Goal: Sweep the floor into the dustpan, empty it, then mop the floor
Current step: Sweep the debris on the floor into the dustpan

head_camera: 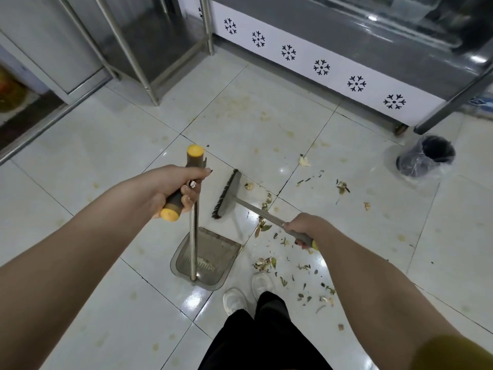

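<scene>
My left hand (176, 185) grips the grey and yellow handle of the dustpan's metal pole. The grey dustpan (213, 259) stands on the white tile floor just ahead of my feet, with a little debris inside. My right hand (302, 229) grips the broom's grey handle. The broom head (228, 193) with dark bristles is raised and tilted, to the left of the litter. Leaves, peels and scraps (266, 263) lie scattered on the tiles to the right of the dustpan and further out (342, 186).
A small bin lined with a plastic bag (425, 156) stands at the right by a white cabinet with snowflake marks (322, 68). Steel table legs (149, 84) stand at the back left. Yellowish stains (240, 105) mark the tiles. My white shoes (248, 292) are beside the dustpan.
</scene>
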